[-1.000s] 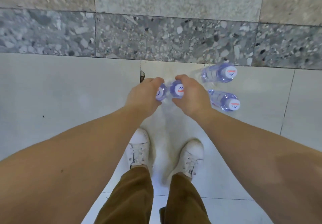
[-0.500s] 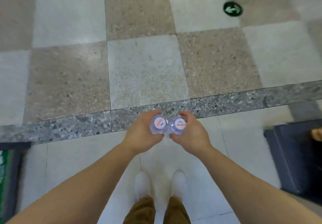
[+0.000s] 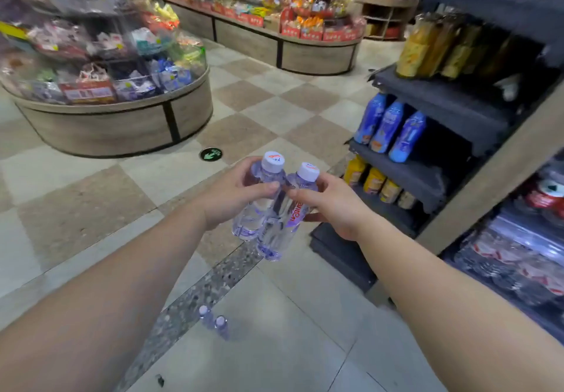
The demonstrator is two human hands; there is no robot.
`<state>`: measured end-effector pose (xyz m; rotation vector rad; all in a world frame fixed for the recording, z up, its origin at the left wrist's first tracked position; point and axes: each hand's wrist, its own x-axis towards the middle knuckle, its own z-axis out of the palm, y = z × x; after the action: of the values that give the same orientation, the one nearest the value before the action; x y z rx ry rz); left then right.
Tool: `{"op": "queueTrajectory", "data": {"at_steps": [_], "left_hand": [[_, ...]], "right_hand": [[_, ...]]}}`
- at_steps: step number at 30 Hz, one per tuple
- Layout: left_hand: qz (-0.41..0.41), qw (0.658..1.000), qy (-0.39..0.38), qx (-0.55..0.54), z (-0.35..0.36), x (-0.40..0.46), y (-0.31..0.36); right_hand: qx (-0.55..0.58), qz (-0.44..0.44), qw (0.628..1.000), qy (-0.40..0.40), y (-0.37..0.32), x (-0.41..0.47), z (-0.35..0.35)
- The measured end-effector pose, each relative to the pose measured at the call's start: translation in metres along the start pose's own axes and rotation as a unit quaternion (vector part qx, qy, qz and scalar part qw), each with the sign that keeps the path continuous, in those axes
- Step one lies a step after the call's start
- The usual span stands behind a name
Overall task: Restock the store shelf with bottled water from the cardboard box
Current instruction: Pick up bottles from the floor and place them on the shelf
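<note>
Touching water bottles (image 3: 268,205) between gripping hands (image 3: 283,201)

Two held water bottles (image 3: 268,208) are clear, glossy plastic with smooth white caps (image 3: 273,159). The floor (image 3: 91,196) is polished tile crossed by a speckled stone strip (image 3: 213,275). The right shelf (image 3: 439,117) looks matt dark; the far-left round display (image 3: 122,126) has wood-grain panels.

Motion blur is smearing the snack displays (image 3: 100,53) at left; labels unreadable. The dark shelf (image 3: 451,117) is running off the right edge. The left hand (image 3: 235,191) and right hand (image 3: 331,205) are covering parts of both held bottles (image 3: 274,208). Two floor bottles (image 3: 213,323) are too small for detail.
</note>
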<state>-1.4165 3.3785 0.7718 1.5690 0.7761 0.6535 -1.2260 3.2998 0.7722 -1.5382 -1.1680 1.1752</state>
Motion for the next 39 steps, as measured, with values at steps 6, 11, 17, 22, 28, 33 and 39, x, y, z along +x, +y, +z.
{"op": "queueTrajectory", "data": {"at_steps": [6,11,17,22,28,33,39], "left_hand": [[0.058,0.988,-0.144,-0.014,0.239,0.004,0.089],[0.088,0.96,-0.256,-0.067,0.443,-0.005,0.158],[0.109,0.902,-0.406,-0.1,0.623,-0.017,0.232],[0.149,0.855,-0.487,-0.1,0.724,0.006,0.268],[0.189,0.849,-0.488,-0.076,0.799,0.07,0.317],[0.217,0.843,-0.481,-0.101,0.83,0.121,0.375],[0.245,0.902,-0.352,-0.056,0.847,0.156,0.444]], "right_hand": [[0.002,-0.029,0.989,0.142,-0.002,-0.19,-0.19],[-0.053,0.009,0.951,0.306,0.001,-0.349,-0.325],[-0.038,0.052,0.914,0.401,-0.002,-0.484,-0.438],[-0.054,0.016,0.927,0.37,-0.004,-0.543,-0.518],[-0.154,-0.012,0.882,0.445,-0.012,-0.545,-0.622],[-0.203,-0.035,0.865,0.458,-0.047,-0.53,-0.704],[-0.209,-0.099,0.863,0.45,-0.106,-0.524,-0.778]]}}
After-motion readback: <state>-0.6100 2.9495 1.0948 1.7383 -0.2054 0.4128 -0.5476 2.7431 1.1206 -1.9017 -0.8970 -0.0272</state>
